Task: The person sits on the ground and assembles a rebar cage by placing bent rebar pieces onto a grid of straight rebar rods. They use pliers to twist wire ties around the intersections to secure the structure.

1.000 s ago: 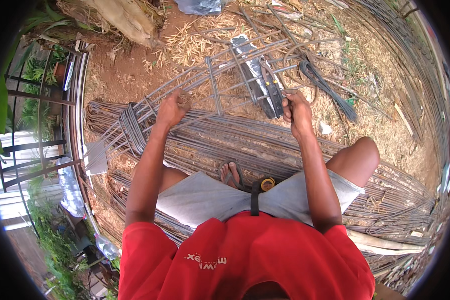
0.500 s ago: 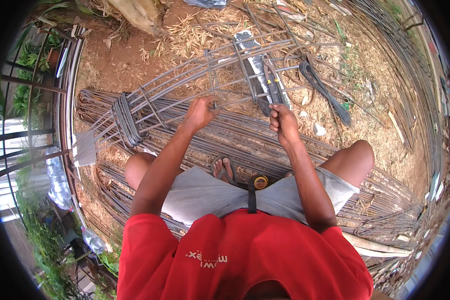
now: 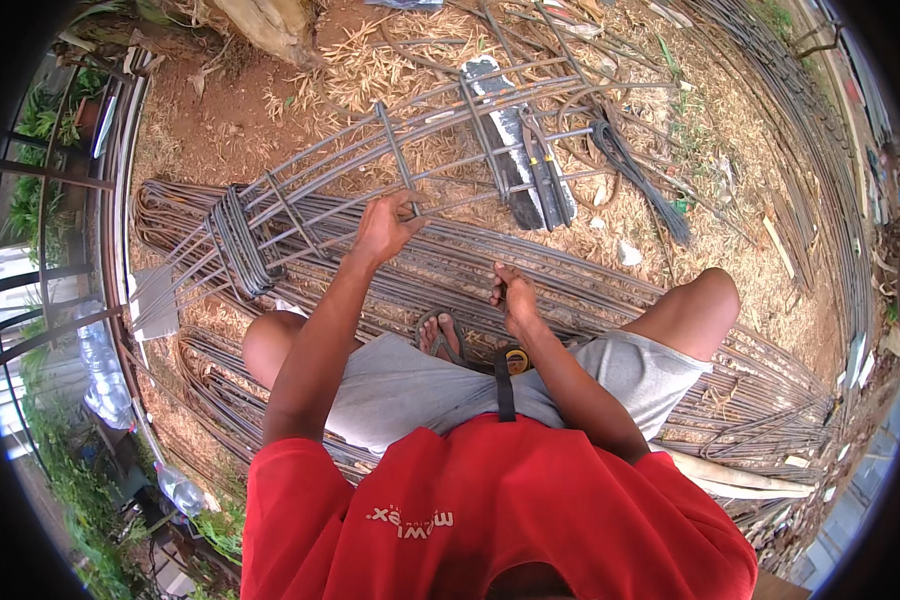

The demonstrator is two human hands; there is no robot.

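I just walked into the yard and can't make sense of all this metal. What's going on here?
A person in a red shirt sits over bundles of steel bars on the ground. Their left hand grips a cross tie of a rebar cage lying in front. The right hand is lower, near their sandalled foot, seemingly holding something small and dark.

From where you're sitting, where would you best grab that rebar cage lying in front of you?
Probably by one of the long bars beside a square stirrup, reaching from above as the left hand does. The rebar cage lies on its side across the rod bundle, so its top bars are open to a wrap-around grip, and the stirrup would likely stop the hand sliding.
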